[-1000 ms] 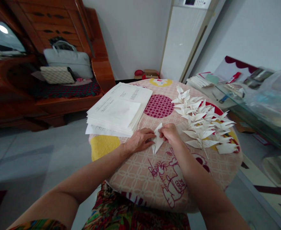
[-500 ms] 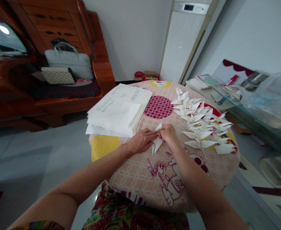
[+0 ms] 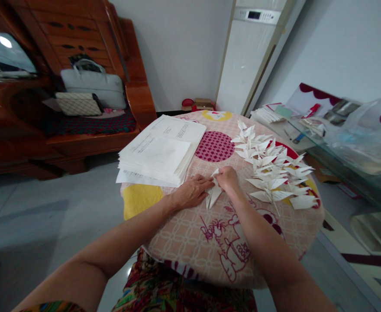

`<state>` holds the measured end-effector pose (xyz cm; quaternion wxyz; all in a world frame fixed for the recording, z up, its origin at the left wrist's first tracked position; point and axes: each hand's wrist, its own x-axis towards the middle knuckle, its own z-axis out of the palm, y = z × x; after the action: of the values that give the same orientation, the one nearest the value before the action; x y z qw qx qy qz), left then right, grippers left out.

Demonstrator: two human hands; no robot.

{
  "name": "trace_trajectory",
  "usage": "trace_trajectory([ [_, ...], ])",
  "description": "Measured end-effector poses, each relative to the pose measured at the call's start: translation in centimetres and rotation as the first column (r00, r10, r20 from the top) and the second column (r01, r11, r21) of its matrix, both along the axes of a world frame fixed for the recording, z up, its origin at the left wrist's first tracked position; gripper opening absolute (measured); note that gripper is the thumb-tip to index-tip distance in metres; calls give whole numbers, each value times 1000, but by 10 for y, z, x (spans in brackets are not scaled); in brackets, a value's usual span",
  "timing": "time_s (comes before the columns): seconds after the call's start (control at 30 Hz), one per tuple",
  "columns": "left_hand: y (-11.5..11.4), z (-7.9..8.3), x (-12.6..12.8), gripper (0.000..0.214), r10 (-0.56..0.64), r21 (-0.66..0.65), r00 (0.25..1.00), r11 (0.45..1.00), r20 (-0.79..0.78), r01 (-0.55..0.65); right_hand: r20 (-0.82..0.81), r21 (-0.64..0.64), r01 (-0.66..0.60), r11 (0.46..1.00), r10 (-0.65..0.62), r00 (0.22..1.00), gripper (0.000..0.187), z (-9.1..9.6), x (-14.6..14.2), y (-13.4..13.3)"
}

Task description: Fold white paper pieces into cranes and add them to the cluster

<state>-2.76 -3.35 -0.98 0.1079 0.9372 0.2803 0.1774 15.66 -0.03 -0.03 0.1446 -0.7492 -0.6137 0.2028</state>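
Observation:
A narrow white piece of folded paper (image 3: 214,197) lies on the cloth-covered round table (image 3: 177,234) in front of me, with two long points toward me and one away. From the left, my left hand (image 3: 193,190) holds it down with its fingertips, the fingers close together. My right hand (image 3: 227,178) is closed on its right side near the far end, and the pinched part is hidden behind the fingers. Right of my hands sit several folded paper cranes (image 3: 268,164), crowded in overlapping rows. A thick stack of printed paper (image 3: 158,151) rests left of my hands, with smaller blank sheets on top.
At right stands a glass-topped table (image 3: 336,160) with a clear plastic bag (image 3: 359,125) and papers. A wooden sofa (image 3: 138,86) at left bears a grey handbag (image 3: 109,89) and a checked pouch (image 3: 78,104). A tall white air conditioner (image 3: 239,65) stands behind.
My right fingers have shifted very slightly at the far end of the folded paper. The left hand stays in place, and the view has tilted a little.

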Motion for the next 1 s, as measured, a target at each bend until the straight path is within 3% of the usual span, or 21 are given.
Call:
trace_trajectory([
  [0.27, 1, 3, 0, 39, 3, -25, 1000, 1000, -8, -4, 145, 16, -35, 999, 32, 989, 30, 11, -2, 2],
  [1.0, 0, 1, 0, 39, 13, -32, 1000, 999, -7, -13, 256, -4, -45, 999, 44, 966, 31, 20, -3, 14],
])
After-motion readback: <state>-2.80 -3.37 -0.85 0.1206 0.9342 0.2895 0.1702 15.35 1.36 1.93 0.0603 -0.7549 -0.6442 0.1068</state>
